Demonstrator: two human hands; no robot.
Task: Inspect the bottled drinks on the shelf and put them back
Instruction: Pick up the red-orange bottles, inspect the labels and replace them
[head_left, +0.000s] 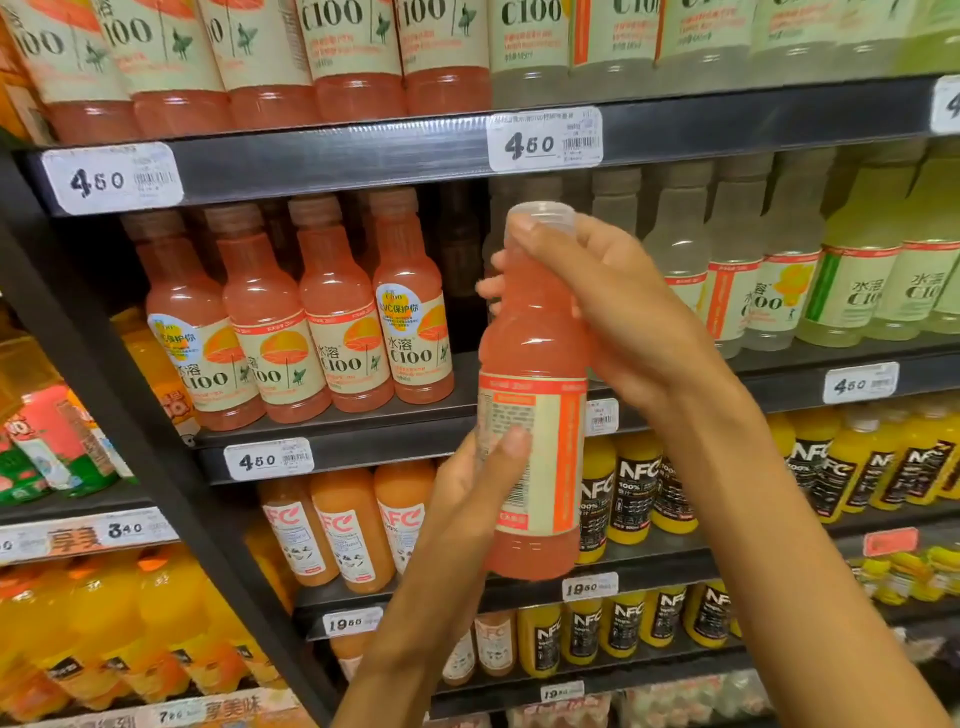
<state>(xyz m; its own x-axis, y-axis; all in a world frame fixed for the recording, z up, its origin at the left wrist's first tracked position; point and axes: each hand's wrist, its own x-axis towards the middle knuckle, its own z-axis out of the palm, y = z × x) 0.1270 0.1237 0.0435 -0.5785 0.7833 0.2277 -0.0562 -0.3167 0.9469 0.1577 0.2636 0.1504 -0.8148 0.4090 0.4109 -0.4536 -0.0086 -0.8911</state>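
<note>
We hold a pink drink bottle (530, 395) upright in front of the middle shelf (332, 421), its back label facing us. Our right hand (618, 312) grasps the neck just under the clear cap (543, 213); our left hand (478, 493) grasps the lower body, thumb across the label. Matching pink bottles (296, 312) stand left on the shelf, pale ones (727, 260) right.

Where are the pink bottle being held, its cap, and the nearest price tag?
pink bottle (530, 332), head view, bare shoulder above label.
cap (545, 212), head view, its top.
price tag (601, 417), head view, visible strip beside bottle.
</note>
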